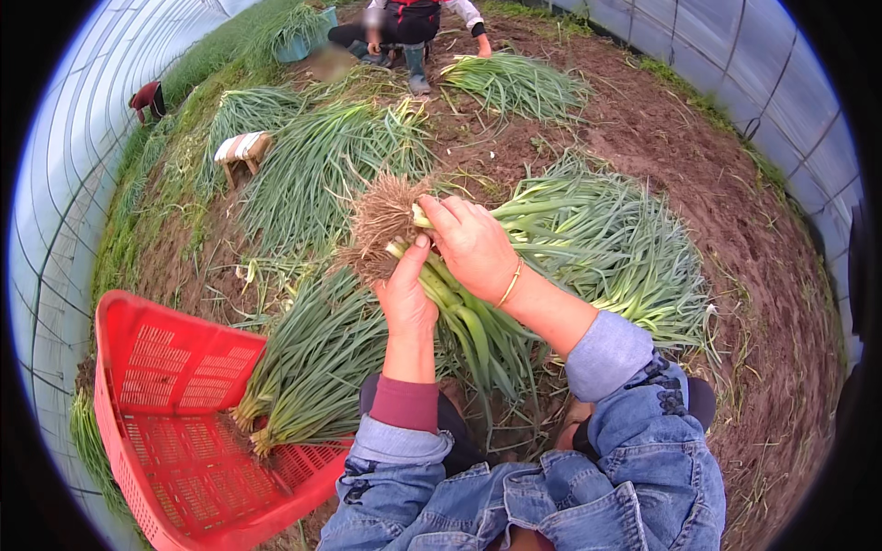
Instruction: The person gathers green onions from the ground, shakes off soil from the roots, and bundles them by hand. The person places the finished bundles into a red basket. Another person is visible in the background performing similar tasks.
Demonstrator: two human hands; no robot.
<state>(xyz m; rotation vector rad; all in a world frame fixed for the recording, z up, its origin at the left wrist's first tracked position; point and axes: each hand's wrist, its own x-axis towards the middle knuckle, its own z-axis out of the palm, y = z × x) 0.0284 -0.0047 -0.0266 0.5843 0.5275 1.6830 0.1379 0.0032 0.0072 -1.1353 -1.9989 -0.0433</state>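
In the middle of the head view, my left hand (408,296) grips a bunch of green onions (451,303) just below its brown, stringy roots (386,213). My right hand (475,248), with a thin bangle at the wrist, holds stalks close to the root end, its fingertips at a pale stem base. The leaves of the held bunch hang down towards my lap. A large heap of green onions (620,241) lies on the soil behind and to the right of my right hand. Tied-looking bunches (310,386) rest with their roots over a red plastic crate (186,441) at the lower left.
More onion piles (324,165) lie ahead, beside a small wooden stool (242,151). A person (413,27) sits at the top, one hand at another pile (517,82), near a blue tub (306,38). Another person (148,100) bends at the far left. Plastic greenhouse walls (730,62) curve along both sides.
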